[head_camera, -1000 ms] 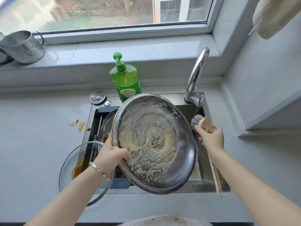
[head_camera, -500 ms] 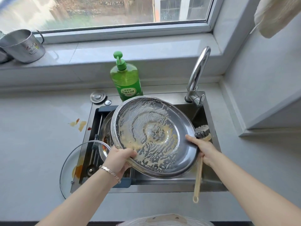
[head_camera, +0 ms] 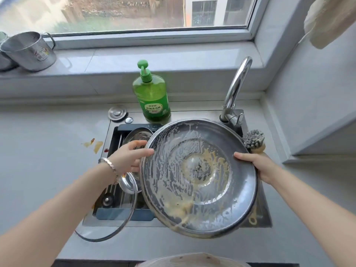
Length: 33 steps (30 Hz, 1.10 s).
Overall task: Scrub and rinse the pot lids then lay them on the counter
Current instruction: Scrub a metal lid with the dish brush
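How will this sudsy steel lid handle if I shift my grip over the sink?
Probably slippery: foam streaks coat the steel lid up to the rim, where the left hand and right hand hold it. Likely stiff, being metal. Wide and tilted, it may swing if one hand releases.

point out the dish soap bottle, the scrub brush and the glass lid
dish soap bottle (head_camera: 150, 91): head view, green body above the label
scrub brush (head_camera: 253, 138): head view, grey bristle head
glass lid (head_camera: 107, 199): head view, centre knob
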### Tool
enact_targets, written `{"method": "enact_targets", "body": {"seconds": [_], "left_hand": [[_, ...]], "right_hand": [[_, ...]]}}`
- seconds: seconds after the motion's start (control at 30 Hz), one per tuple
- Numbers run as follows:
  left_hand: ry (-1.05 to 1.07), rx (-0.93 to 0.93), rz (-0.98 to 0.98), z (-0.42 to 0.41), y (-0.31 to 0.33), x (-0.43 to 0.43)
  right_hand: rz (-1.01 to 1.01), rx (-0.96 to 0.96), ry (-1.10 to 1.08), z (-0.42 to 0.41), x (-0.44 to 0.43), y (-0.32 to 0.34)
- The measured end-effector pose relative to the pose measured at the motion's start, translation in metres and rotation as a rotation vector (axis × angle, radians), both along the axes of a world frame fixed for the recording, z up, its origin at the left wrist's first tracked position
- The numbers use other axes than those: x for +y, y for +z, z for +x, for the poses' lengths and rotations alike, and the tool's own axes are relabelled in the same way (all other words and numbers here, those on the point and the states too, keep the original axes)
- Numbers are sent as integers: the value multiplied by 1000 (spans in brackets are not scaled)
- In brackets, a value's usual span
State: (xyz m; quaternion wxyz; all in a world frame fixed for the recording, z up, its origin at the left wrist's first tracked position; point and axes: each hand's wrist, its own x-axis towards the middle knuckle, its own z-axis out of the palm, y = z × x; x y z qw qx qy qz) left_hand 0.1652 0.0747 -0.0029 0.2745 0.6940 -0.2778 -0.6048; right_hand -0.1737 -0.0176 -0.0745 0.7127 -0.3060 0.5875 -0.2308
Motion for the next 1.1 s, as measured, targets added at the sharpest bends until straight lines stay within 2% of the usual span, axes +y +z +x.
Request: {"method": "enact_targets", "body": {"seconds": [0.07, 0.17, 0.23, 0.3, 0.33, 0.43, 0.47, 0.53, 0.63, 0.77, 0.87, 0.93, 1.0, 1.03, 1.1], "left_hand": [[-104, -10, 37, -1, 12, -13], [-203, 85, 100, -4, 23, -23], [-280, 132, 131, -4, 25, -21], [-283, 146, 116, -4, 22, -15], [-260, 147, 104, -6, 21, -13], [-164, 135, 70, -13, 20, -6], [-147, 124, 57, -16, 18, -4], [-130, 100, 4, -22, 18, 0], [-72, 97, -58, -38, 19, 4], [-48, 157, -128, -61, 21, 4], [-51, 174, -166, -64, 21, 10], [-113, 145, -172, -65, 21, 15], [-175, 120, -159, -67, 22, 18], [-189, 120, -157, -68, 22, 18], [-201, 115, -181, -68, 21, 15]], "right_hand": [[-18, -23, 86, 7, -3, 12], [-34, -21, 188, 17, -6, 23], [-80, -5, 199, 22, -6, 24], [-212, 74, 144, 25, -5, 24], [-342, 199, 131, 24, -5, 24], [-704, 781, 243, 21, -10, 27], [-738, 909, 320, 22, -10, 29], [-766, 1014, 485, 34, -4, 37], [-843, 889, 596, 71, 16, 56], [-1031, 670, 554, 119, 58, 74], [-1020, 474, 493, 129, 78, 78], [-961, 461, 432, 124, 60, 73], [-858, 453, 266, 116, 39, 70], [-862, 455, 247, 115, 39, 70], [-1024, 456, 374, 122, 61, 75]]}}
